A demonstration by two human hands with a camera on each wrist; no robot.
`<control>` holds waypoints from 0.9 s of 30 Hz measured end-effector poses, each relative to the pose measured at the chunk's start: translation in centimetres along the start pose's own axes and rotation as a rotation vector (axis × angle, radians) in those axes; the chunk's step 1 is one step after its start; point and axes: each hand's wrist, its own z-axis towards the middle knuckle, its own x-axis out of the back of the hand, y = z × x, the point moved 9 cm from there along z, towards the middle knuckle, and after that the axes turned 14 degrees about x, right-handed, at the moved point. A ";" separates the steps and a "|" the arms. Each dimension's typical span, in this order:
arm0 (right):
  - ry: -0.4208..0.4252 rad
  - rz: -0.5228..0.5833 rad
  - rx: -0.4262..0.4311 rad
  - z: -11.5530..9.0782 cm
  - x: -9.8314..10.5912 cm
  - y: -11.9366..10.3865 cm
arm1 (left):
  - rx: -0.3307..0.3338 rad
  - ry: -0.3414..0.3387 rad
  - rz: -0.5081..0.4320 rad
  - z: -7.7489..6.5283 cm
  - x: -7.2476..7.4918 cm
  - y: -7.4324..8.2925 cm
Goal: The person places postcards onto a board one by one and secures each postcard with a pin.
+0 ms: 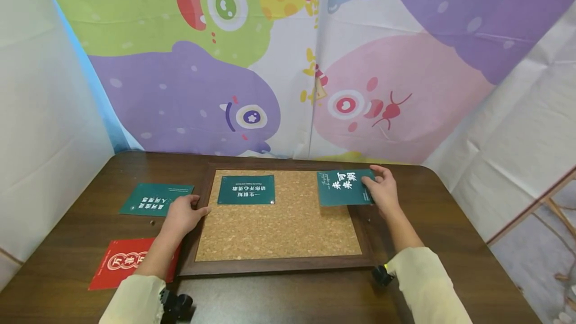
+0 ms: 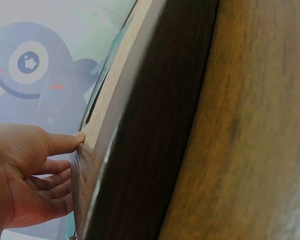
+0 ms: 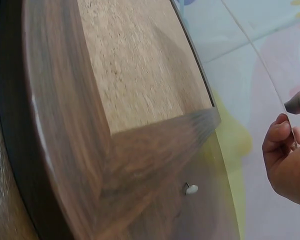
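Observation:
My right hand [image 1: 384, 191] pinches a dark green card [image 1: 330, 198] with white lettering by its right edge. That card is held over the upper right of a framed cork board [image 1: 279, 236], its shadow falling on the cork. With the thumb on top of the wooden frame [image 2: 86, 172] and fingers at its outer side, my left hand [image 2: 27, 175] grips the board's left edge. Another green card [image 1: 246, 199] lies flat at the cork's upper left, with a small pale pin [image 1: 272, 202] at its lower right corner.
Left of the board lie a third green card [image 1: 144, 206] and a red card [image 1: 112, 269], partly under my left forearm. A white push pin [image 3: 192, 189] sits on the table beside the board's right side. A cartoon-printed curtain [image 1: 292, 114] hangs behind the table.

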 end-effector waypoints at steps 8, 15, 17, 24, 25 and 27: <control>-0.020 0.008 -0.006 0.1 -1.4 -0.2 | 0.005 -0.006 0.003 -0.2 0.1 0.2; -0.016 -0.009 -0.009 0.4 -2.3 -0.3 | -0.008 -0.001 0.005 -0.3 0.1 0.3; -0.012 -0.018 -0.009 0.6 -2.5 -0.1 | -0.008 0.000 0.003 -0.3 0.2 0.3; -0.012 0.010 0.022 0.6 -3.5 -0.1 | 0.000 -0.006 -0.001 -0.2 0.0 0.1; -0.012 0.012 0.022 0.5 -3.6 -0.1 | 0.000 -0.005 0.000 -0.2 0.0 0.1; -0.011 0.016 0.021 0.4 -3.8 -0.2 | -0.001 -0.002 0.002 -0.2 0.0 0.0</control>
